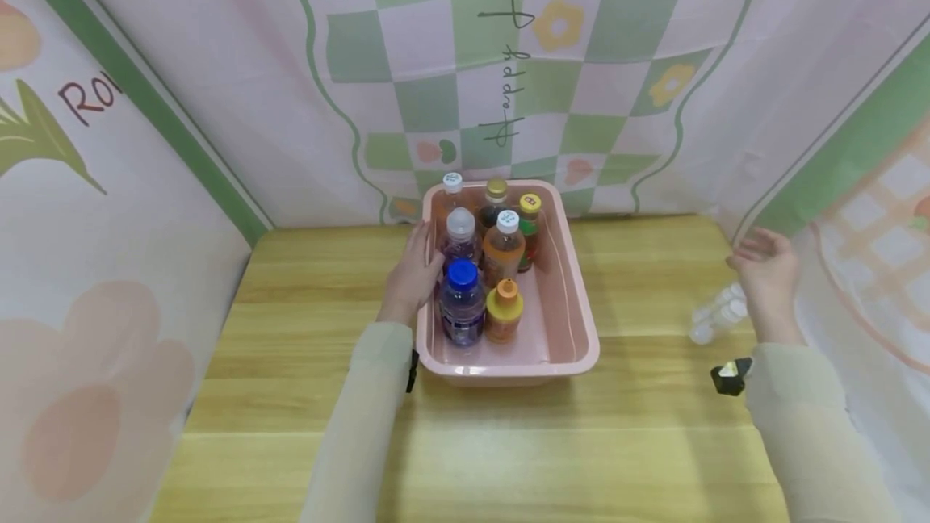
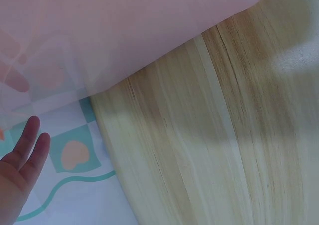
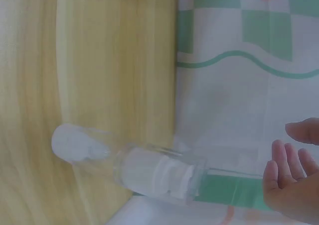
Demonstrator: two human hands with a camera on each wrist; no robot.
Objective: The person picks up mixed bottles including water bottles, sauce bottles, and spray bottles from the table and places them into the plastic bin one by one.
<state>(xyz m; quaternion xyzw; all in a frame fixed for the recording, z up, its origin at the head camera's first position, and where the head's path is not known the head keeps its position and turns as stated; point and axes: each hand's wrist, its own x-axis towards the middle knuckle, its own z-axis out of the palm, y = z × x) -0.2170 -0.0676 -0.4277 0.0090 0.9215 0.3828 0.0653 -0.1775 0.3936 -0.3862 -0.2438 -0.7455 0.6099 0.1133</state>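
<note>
A pink plastic basin stands on the wooden table with several bottles inside. My left hand rests at its left rim, thumb over the edge and fingers straight along the outer side. In the left wrist view two fingers extend below the basin's wall. Among the bottles are a blue-capped bottle, an orange-tipped yellow squeeze bottle and a white-capped bottle of orange drink. On the right my right hand hovers with loosely bent fingers, holding nothing, close to a clear bottle with white parts.
The wooden table ends at a patterned curtain behind the basin. More curtain hangs along the left and right sides. In the basin's back stand a yellow-capped bottle and a gold-capped dark bottle.
</note>
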